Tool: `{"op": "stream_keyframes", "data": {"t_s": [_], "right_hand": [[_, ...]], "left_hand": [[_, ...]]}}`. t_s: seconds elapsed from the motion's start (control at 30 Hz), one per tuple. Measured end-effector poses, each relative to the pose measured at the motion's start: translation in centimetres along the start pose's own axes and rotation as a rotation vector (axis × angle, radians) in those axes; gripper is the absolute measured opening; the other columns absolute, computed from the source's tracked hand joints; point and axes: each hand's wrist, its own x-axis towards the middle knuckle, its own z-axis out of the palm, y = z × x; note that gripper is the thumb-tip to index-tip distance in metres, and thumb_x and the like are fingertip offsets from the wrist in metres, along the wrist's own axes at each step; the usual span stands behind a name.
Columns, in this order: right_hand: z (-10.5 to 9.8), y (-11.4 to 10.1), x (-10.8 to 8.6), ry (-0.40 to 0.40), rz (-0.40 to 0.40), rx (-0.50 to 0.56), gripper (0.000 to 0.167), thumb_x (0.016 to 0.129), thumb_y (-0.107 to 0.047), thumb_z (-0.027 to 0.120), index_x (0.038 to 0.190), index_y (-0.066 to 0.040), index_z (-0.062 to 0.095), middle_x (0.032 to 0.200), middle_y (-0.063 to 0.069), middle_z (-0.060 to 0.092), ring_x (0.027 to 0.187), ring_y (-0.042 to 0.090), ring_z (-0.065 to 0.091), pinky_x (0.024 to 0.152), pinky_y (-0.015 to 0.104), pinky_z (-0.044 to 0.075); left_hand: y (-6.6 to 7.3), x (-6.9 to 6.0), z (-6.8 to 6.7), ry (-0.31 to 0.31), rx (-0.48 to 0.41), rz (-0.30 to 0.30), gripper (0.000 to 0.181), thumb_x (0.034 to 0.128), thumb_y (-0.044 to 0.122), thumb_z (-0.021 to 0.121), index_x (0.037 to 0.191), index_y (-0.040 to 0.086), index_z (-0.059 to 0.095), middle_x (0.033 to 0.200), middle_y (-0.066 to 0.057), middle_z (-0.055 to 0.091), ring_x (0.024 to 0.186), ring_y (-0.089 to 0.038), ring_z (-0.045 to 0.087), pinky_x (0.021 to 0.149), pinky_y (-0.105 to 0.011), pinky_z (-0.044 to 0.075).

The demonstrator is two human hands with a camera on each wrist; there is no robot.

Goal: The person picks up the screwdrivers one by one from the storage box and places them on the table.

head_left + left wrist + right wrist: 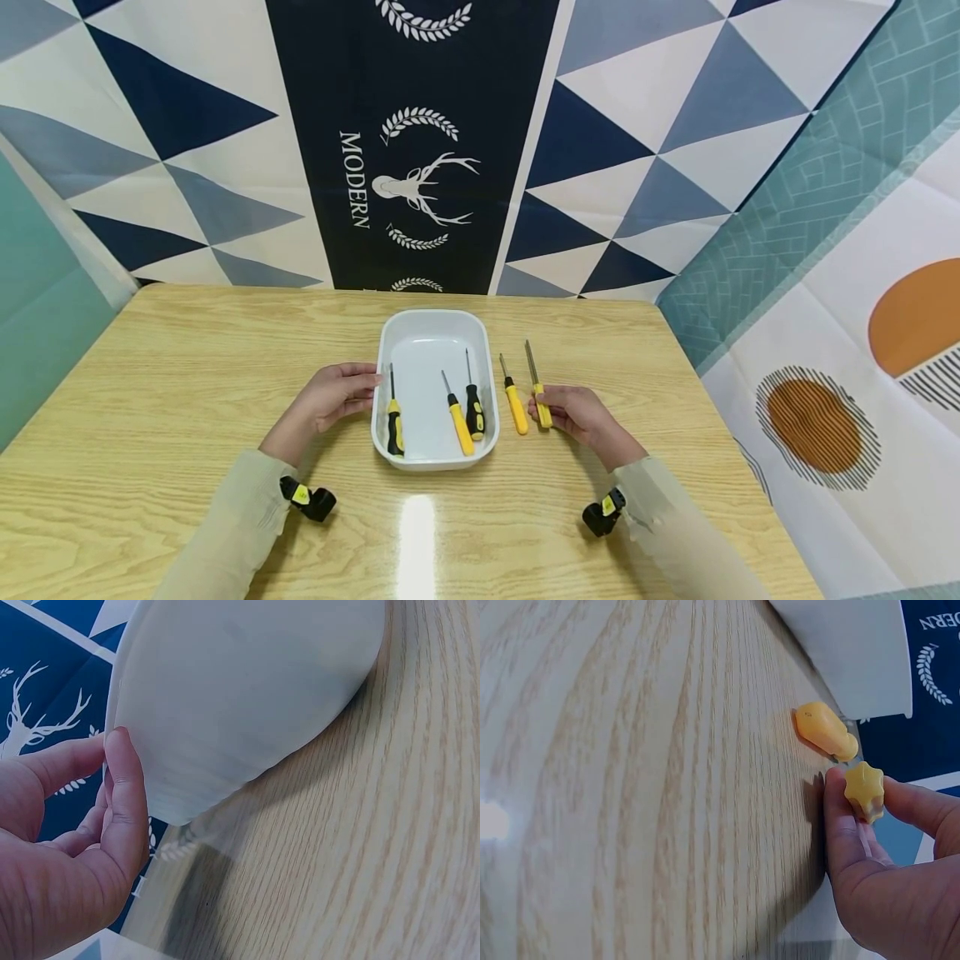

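Your right hand (573, 410) pinches a yellow-handled steel screwdriver (537, 387) pointing away from you, with the white plastic tray (422, 367) your left hand (339, 395) pinches off to its left.

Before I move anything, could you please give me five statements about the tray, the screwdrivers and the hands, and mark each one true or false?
1. The white tray contains three screwdrivers. True.
2. The left hand grips a screwdriver. False: its fingers hold the tray's side rim.
3. The right hand holds a yellow-handled screwdriver. True.
4. Every screwdriver outside the tray is in a hand. False: another screwdriver lies on the table, between the tray and the right hand.
5. The shafts inside the tray point away from the person. True.
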Motion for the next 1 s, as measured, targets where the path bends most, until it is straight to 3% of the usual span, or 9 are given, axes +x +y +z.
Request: {"op": "stream_keyframes", "data": {"t_s": [1.0], "right_hand": [[0.39, -0.63, 0.21, 0.063, 0.021, -0.092, 0.044, 0.095, -0.006, 0.046, 0.134, 0.014, 0.038, 0.088, 0.007, 0.067, 0.076, 0.011, 0.066, 0.074, 0.023, 0.057]], "left_hand": [[-0.15, 0.22, -0.07, -0.005, -0.021, 0.003, 0.052, 0.091, 0.015, 0.061, 0.133, -0.008, 0.041, 0.087, 0.002, 0.061, 0.073, -0.007, 0.062, 0.071, -0.019, 0.056]]}}
